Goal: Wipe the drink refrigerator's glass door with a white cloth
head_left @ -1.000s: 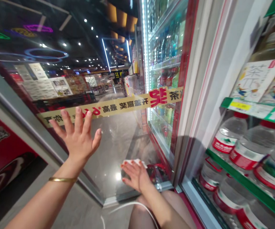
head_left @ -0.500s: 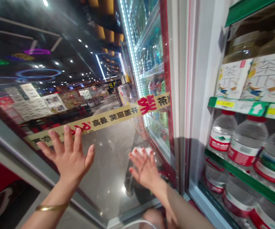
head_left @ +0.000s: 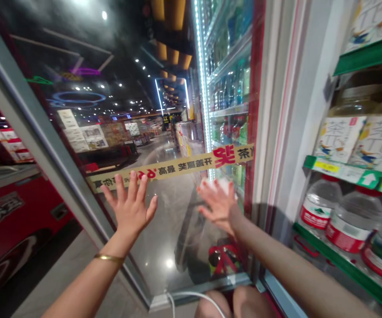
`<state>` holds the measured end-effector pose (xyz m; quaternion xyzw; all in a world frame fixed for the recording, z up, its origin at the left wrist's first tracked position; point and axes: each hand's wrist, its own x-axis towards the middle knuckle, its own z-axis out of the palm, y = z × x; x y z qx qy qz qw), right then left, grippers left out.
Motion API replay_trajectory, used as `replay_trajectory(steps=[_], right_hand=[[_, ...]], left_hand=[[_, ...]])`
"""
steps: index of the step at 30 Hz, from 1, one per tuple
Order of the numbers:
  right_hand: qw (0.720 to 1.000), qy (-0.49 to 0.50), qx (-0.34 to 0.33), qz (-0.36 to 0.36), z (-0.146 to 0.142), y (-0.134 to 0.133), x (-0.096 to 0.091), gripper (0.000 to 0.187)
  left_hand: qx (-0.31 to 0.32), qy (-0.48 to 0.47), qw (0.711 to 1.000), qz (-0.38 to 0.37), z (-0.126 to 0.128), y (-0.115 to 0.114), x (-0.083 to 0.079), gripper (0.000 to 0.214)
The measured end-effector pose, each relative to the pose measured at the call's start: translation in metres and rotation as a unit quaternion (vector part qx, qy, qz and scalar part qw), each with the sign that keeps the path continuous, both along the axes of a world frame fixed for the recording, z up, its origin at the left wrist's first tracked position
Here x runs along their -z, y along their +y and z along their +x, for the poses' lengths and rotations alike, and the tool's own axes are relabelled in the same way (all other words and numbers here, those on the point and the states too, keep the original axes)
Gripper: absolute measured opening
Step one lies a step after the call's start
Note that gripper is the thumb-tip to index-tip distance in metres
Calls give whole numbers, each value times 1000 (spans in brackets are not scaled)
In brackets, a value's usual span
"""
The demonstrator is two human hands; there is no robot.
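A glass door with a metal frame stands in front of me, and a yellow sticker strip with mirrored lettering crosses it. My left hand lies flat with fingers spread on the pane, its fingertips at the strip's lower left part; it holds nothing. Further right, below the strip, my right hand presses a white tissue against the glass under its fingers. The tissue shows above and between the fingers, partly hidden and blurred. A gold bangle circles my left wrist.
Shelves with green edges hold large water bottles and tea bottles on the right. Left of the door frame is a red panel. A white cord loops near my knees.
My right hand has moved upward on the pane with the tissue, closer to the strip. My left hand stays flat at the strip. The view has shifted left.
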<state>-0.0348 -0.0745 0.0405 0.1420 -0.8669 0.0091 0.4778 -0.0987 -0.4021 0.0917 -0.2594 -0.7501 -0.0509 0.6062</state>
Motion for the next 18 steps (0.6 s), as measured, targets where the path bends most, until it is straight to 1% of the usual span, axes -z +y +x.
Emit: replay_trajectory(steps=[1,2,3,4,5,6,7,8,9,10,11,12,13,14,15,16,17,18], right_hand=[[998,16,39,-43,-8,3,-30,75],[992,35,84,-89,-15,1,-53,80],[986,45,112,-117,-20,-7,-67,82],[987,41,106,-112,-22,-18,-70,81],[995,19,60,-72,-21,-31,-61,78],[1000,-18,-19,-2,-16,-44,-43,73],[988,-60,-116,84,-10,-55,-20,68],[963,-97,-196,155,-3,-62,5,61],[937,-122,-254,208,3,-66,25,53],[920,-134,-284,236,7,-65,39,44],[915,-133,-290,246,9,-61,42,37],[920,-123,-283,241,8,-55,34,35],[928,-108,-272,230,4,-49,15,38],[938,-90,-257,212,-1,-45,-12,46],[953,-64,-232,183,-8,-44,-44,54],[971,-29,-192,139,-14,-47,-77,62],[986,9,-141,84,-19,-54,-106,68],[995,42,-87,27,-21,-64,-126,71]], left_hand=[[0,0,1000,6,0,1,0,87],[-1,2,1000,10,1,2,0,87],[-2,6,1000,13,2,3,-1,85],[1,12,1000,13,4,3,-2,83],[10,17,1000,10,6,1,-3,81],[23,22,999,6,9,-1,-4,79],[38,26,999,0,11,-6,-5,78],[49,30,998,-6,13,-12,-4,78],[53,32,998,-10,15,-19,-3,79],[47,32,998,-10,16,-26,0,81],[34,31,999,-8,16,-34,4,82],[17,28,999,-5,16,-41,9,84],[1,25,1000,-3,15,-46,15,86],[-12,23,1000,0,15,-50,21,88],[-20,24,1000,3,14,-52,27,88],[-25,28,999,8,14,-52,32,88],[-29,35,999,15,14,-51,35,87],[-32,41,998,21,15,-49,38,86]])
